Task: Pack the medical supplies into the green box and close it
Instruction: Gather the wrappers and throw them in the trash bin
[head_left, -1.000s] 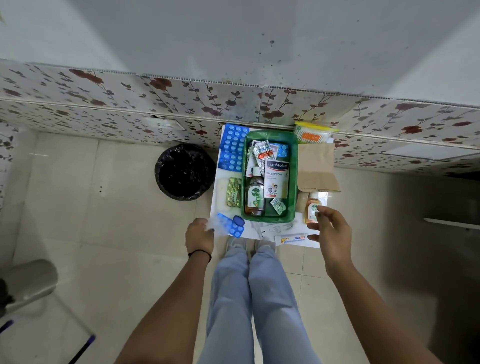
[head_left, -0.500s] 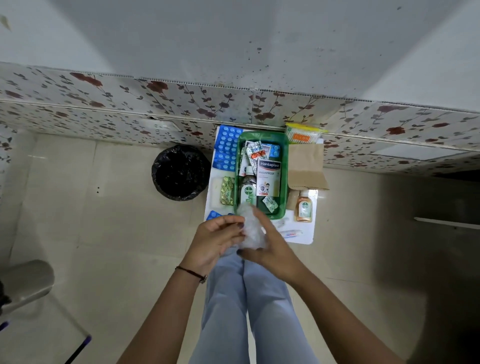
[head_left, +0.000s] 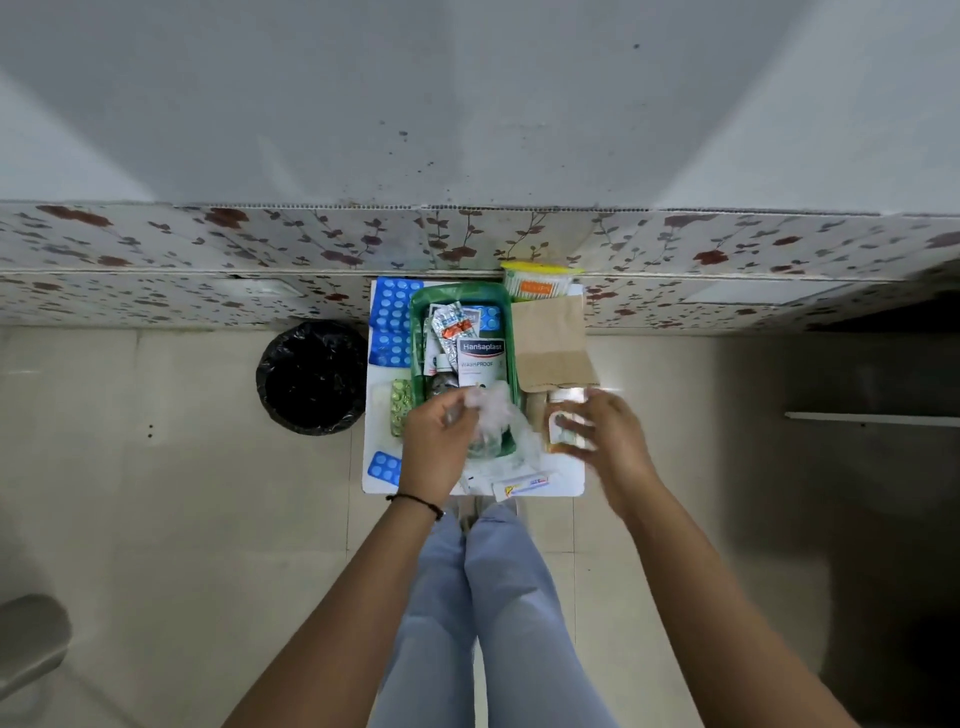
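The green box (head_left: 415, 332) stands open on a small white board (head_left: 375, 441) and holds a Hansaplast carton (head_left: 480, 356), foil strips and a bottle. My left hand (head_left: 434, 447) pinches a crumpled clear plastic bag (head_left: 496, 415) over the box's near end. My right hand (head_left: 605, 431) is blurred at a small orange bottle (head_left: 557, 415) just right of the box, fingers curved around it; a firm grip is unclear. Blue blister packs (head_left: 392, 327), a green pill strip (head_left: 400, 410), another blue blister (head_left: 383, 465) and an ointment tube (head_left: 522, 486) lie outside the box.
A brown paper bag (head_left: 553, 343) and a yellow-lidded cotton bud tub (head_left: 537, 283) sit right of the box against the flowered wall. A black-lined bin (head_left: 311, 376) stands on the floor to the left. My legs are below the board.
My hands have parted from in front of me. The left has carried the plastic bag forward over the box, and the right has swung out to the orange bottle.
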